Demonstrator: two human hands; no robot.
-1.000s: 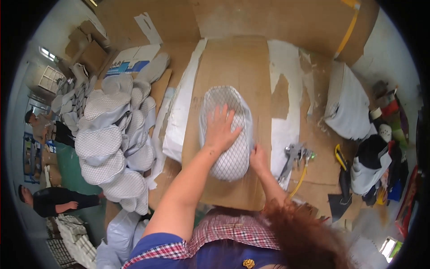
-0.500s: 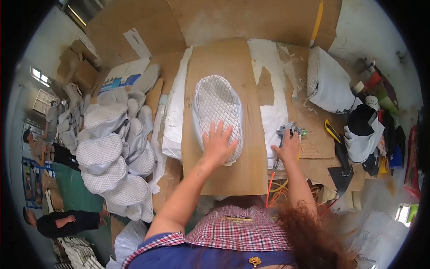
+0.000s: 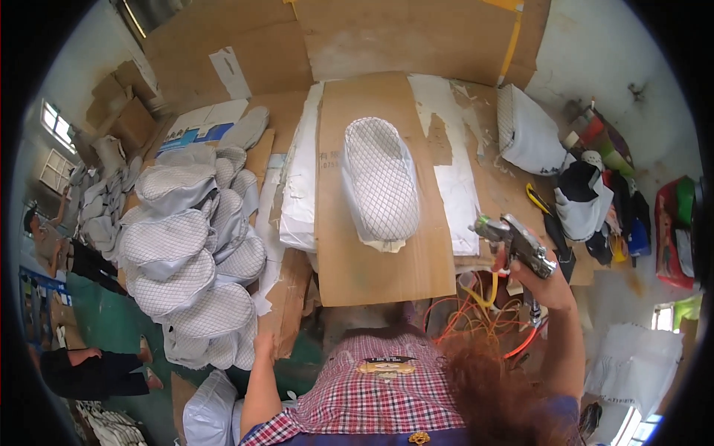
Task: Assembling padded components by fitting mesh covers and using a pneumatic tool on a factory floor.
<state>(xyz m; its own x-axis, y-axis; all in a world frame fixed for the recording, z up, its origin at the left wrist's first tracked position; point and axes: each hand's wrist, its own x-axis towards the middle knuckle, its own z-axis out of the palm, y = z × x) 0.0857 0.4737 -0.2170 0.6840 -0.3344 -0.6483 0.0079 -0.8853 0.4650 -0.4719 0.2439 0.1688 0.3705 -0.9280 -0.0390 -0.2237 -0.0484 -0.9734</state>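
An oval, padded piece with a diamond-stitched grey-white face lies on a brown cardboard sheet in front of me. Its smooth pale sides show along the edges, and a yellowish bit pokes out at the near end. My right hand is closed around a metal spray gun, raised to the right of the sheet. A hose runs down from the gun. Low on the left, my left hand is beside the table edge, close to a pile of similar quilted pieces; its fingers are not distinguishable.
A yellow-handled cutter lies at the right, near a white bag with dark contents. Another quilted white piece stands behind it. Tangled orange hoses hang below the table. Another person is at the far left.
My left hand has left the quilted piece and moved down-left toward the pile. My right hand has picked up the spray gun from the table and moved right with it.
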